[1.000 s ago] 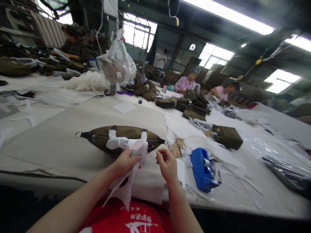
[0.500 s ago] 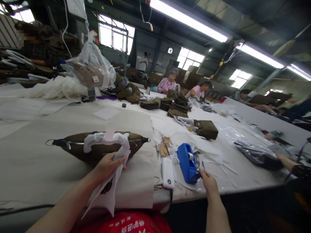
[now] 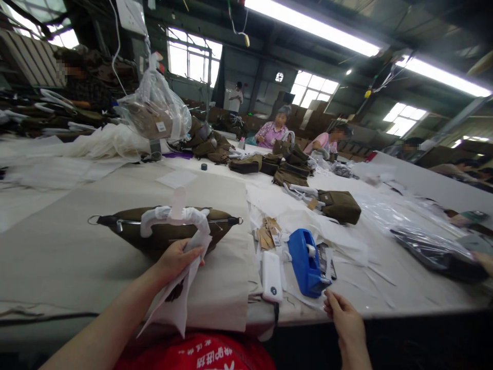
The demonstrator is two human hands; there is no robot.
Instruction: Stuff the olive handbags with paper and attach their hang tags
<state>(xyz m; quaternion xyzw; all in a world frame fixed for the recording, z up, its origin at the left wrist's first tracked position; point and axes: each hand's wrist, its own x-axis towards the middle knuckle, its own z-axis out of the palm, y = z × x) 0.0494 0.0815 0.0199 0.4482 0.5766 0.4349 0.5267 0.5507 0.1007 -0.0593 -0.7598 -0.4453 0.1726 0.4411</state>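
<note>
An olive-brown bag (image 3: 127, 232) lies flat on the beige cloth in front of me. Its handle (image 3: 175, 213) is wrapped in white paper. My left hand (image 3: 174, 261) grips the loose end of that white paper (image 3: 173, 303), which hangs down over the table's edge. My right hand (image 3: 344, 317) is at the table's near edge, just in front of a blue tape dispenser (image 3: 305, 261). Its fingers are drawn together. I cannot tell whether a strip of tape is between them.
A white flat device (image 3: 271, 275) and brown card tags (image 3: 267, 236) lie left of the dispenser. Another olive bag (image 3: 339, 205) and a pile of bags (image 3: 288, 167) sit farther back. A plastic-wrapped bundle (image 3: 154, 110) stands at the back left. Several people work at the far tables.
My right hand left the bag's handle, reached right to the blue dispenser, then drew back toward me. My left hand kept hold of the paper. The view swung right.
</note>
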